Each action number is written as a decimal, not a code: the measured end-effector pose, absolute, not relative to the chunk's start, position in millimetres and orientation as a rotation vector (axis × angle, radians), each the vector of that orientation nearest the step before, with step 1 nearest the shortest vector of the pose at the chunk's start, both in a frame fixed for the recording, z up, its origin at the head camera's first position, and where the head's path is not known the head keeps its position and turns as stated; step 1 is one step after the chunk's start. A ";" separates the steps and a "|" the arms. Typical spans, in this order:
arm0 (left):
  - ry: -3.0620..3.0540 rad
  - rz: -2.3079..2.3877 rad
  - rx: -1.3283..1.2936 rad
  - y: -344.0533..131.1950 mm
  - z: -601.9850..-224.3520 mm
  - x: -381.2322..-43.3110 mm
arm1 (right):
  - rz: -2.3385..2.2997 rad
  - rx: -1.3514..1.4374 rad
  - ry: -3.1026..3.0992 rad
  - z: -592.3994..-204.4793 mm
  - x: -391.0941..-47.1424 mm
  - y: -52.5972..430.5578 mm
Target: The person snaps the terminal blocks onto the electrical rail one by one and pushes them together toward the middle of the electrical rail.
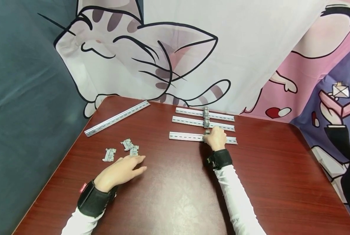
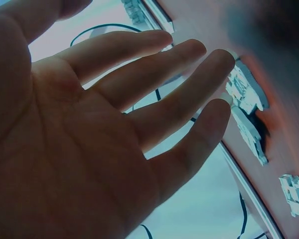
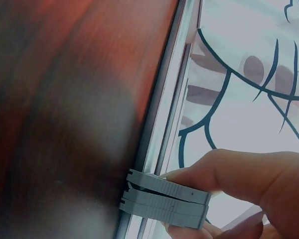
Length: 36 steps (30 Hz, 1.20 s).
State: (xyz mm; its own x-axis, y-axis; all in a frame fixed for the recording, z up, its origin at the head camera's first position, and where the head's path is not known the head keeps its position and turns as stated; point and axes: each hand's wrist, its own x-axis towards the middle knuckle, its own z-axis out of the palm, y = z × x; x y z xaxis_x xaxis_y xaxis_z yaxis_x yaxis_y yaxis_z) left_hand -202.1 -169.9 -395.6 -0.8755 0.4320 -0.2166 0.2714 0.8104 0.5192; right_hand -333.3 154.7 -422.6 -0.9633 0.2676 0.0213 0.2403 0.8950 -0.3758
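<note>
My right hand (image 1: 217,138) is at the nearest of three short slotted metal rails (image 1: 185,136). In the right wrist view, thumb and fingers pinch a pair of grey terminal blocks (image 3: 164,201) seated across the rail (image 3: 162,119). A thin wedge-shaped gap shows between the two blocks. Palm and spread fingers of my left hand (image 1: 120,171) hover by the loose terminal blocks. One of them (image 1: 134,150) lies just beyond its fingertips, overlapping a second (image 1: 127,144); a third (image 1: 109,155) lies apart to the left. The left hand holds nothing.
Behind the nearest rail lie the middle rail (image 1: 186,121) and the far rail (image 1: 189,112), each with grey terminal blocks mounted near its middle. A longer bare rail (image 1: 117,118) lies diagonally at the back left. A cartoon-printed cloth (image 1: 245,49) hangs behind the brown table (image 1: 280,169).
</note>
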 end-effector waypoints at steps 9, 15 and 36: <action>2.698 0.720 0.553 -178.3 -394.7 -202.8 | 0.614 -0.414 -2.963 -422.2 -342.3 159.2; 2.720 0.737 0.614 -194.8 -393.5 -224.0 | 0.636 -0.461 -2.948 -424.0 -348.0 161.1; 3.051 0.308 0.235 -253.6 -420.4 -380.8 | 0.735 -0.263 -2.897 -394.6 -281.5 239.2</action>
State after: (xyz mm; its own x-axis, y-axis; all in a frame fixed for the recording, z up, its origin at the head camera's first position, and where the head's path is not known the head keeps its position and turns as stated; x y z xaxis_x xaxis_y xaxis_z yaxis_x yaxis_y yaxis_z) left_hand -380.8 -253.6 -420.4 -0.9861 0.1582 -0.0501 0.1450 0.9683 0.2035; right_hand -281.5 239.2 -394.6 -0.9747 0.2029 0.0936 0.1338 0.8654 -0.4829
